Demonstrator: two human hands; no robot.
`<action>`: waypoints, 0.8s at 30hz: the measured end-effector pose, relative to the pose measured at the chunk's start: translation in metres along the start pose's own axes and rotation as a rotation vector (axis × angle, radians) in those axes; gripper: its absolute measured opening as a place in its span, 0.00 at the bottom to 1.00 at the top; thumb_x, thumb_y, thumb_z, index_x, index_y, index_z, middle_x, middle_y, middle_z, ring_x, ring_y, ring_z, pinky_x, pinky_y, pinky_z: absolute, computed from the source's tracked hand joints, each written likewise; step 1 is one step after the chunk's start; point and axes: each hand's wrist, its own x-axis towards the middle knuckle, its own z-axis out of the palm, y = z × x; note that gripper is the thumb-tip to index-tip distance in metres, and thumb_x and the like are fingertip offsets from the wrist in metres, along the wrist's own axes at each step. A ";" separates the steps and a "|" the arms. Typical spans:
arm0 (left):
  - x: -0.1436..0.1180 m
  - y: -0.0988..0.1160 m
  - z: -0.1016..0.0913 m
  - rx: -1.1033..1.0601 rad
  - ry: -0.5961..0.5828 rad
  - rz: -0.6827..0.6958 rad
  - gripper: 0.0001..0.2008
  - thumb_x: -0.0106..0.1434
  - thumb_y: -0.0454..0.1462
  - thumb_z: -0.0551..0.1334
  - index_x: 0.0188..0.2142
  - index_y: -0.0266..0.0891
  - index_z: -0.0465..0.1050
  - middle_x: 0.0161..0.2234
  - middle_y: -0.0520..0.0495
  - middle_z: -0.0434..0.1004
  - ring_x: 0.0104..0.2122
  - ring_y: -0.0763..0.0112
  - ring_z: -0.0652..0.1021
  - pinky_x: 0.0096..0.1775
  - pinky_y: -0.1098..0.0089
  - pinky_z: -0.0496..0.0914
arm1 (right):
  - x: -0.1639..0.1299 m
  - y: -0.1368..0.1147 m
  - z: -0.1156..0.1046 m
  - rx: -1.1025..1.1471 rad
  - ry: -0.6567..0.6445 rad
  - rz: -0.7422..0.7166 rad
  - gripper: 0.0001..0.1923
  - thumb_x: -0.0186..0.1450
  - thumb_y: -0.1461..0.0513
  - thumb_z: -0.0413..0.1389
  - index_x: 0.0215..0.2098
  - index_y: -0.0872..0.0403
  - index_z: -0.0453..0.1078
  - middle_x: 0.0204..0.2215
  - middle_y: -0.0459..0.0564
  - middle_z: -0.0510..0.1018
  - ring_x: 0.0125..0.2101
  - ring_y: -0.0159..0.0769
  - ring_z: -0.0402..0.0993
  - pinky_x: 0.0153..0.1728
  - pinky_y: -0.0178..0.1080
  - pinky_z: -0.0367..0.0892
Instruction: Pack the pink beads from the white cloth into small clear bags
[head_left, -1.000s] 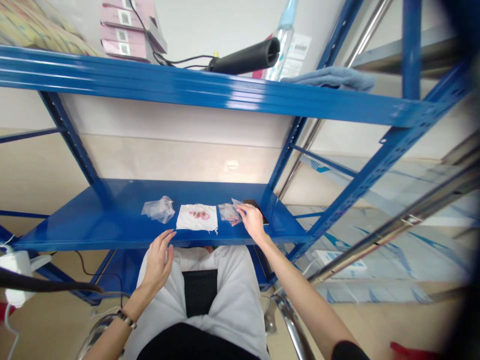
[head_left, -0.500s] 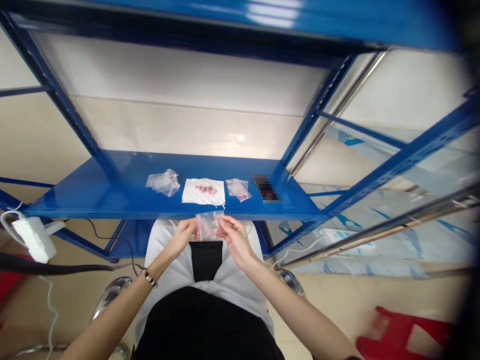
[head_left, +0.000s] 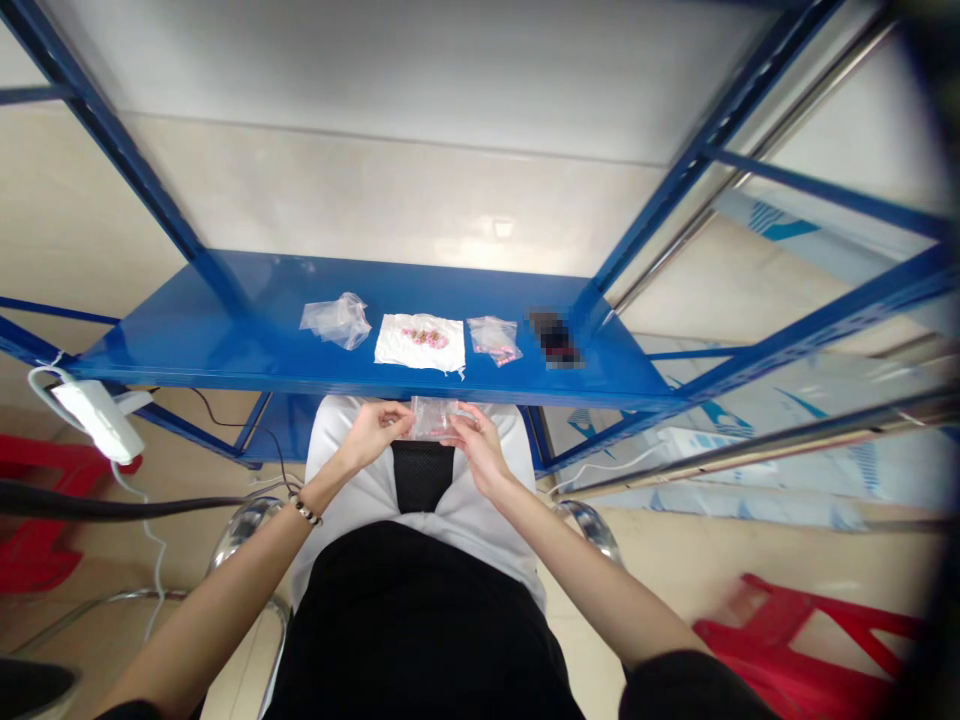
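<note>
Both my hands hold one small clear plastic bag (head_left: 433, 417) above my lap, just below the front edge of the blue shelf (head_left: 225, 345). My left hand (head_left: 373, 434) pinches its left side and my right hand (head_left: 474, 445) pinches its right side. On the shelf lies a white cloth (head_left: 420, 343) with small pink beads (head_left: 424, 337) on it. Left of the cloth is a heap of empty clear bags (head_left: 337, 320). Right of it lies a clear bag with pink bits (head_left: 495, 339) inside.
A dark, blurred-out object (head_left: 553, 338) lies at the shelf's right end beside a blue upright. A white device (head_left: 97, 420) with a black cable hangs at the left. Red stools (head_left: 810, 645) stand on the floor at both sides. I sit on a chrome-framed chair (head_left: 247, 525).
My right hand left the shelf with a clear bag and my left hand came up to it; both now hold it over my lap. The view tilted downward.
</note>
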 end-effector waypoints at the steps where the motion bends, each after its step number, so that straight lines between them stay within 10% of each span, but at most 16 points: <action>1: 0.001 -0.002 0.000 0.019 0.006 0.004 0.14 0.58 0.45 0.66 0.29 0.34 0.75 0.25 0.47 0.77 0.26 0.71 0.75 0.32 0.72 0.68 | 0.000 0.001 0.001 -0.064 0.033 -0.065 0.20 0.58 0.55 0.61 0.47 0.51 0.67 0.37 0.49 0.78 0.37 0.39 0.75 0.35 0.40 0.72; 7: 0.003 -0.006 0.006 0.043 -0.040 -0.033 0.14 0.56 0.45 0.68 0.28 0.33 0.77 0.24 0.45 0.78 0.24 0.71 0.75 0.30 0.72 0.68 | -0.010 -0.004 0.011 -0.453 0.042 -0.476 0.10 0.64 0.56 0.55 0.41 0.53 0.68 0.40 0.51 0.75 0.40 0.36 0.71 0.41 0.38 0.65; 24: -0.004 -0.016 0.017 -0.023 -0.147 -0.050 0.16 0.57 0.46 0.67 0.30 0.32 0.77 0.24 0.46 0.77 0.23 0.72 0.75 0.27 0.73 0.69 | 0.004 0.009 0.009 -0.281 -0.287 -0.180 0.14 0.60 0.52 0.61 0.35 0.55 0.75 0.29 0.49 0.79 0.29 0.36 0.75 0.31 0.36 0.69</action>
